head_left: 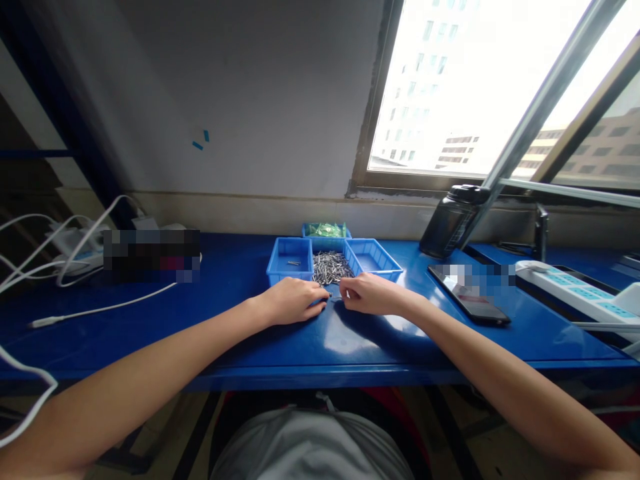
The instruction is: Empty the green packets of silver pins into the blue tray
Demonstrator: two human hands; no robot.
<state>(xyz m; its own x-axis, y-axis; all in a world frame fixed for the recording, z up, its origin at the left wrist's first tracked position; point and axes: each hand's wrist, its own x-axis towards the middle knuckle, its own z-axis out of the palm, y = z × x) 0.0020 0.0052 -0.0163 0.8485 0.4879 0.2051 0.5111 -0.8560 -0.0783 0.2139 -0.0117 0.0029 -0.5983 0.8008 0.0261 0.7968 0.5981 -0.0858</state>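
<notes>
A heap of small thin metal pieces (330, 267), perhaps rivets or screws, lies on the blue table between two blue bins. Just in front of it, my left hand (293, 300) rests low over the tabletop, its fingers together and the tips at something small and dark. Facing it, my right hand (367, 293) is curled in a pinch. A thin metal piece (336, 297) shows in the narrow gap between both sets of fingertips; which hand grips it is hard to see. The left blue bin (289, 272) has a few metal pieces inside. The right blue bin (375, 267) stands beyond my right hand.
Behind the heap, another blue bin (304, 233) holds green plastic packets (326, 230). To the right are a phone (470, 297), a black bottle (450, 223) and a white power strip (580, 290). White cables (120, 303) run across the left side of the table (225, 360).
</notes>
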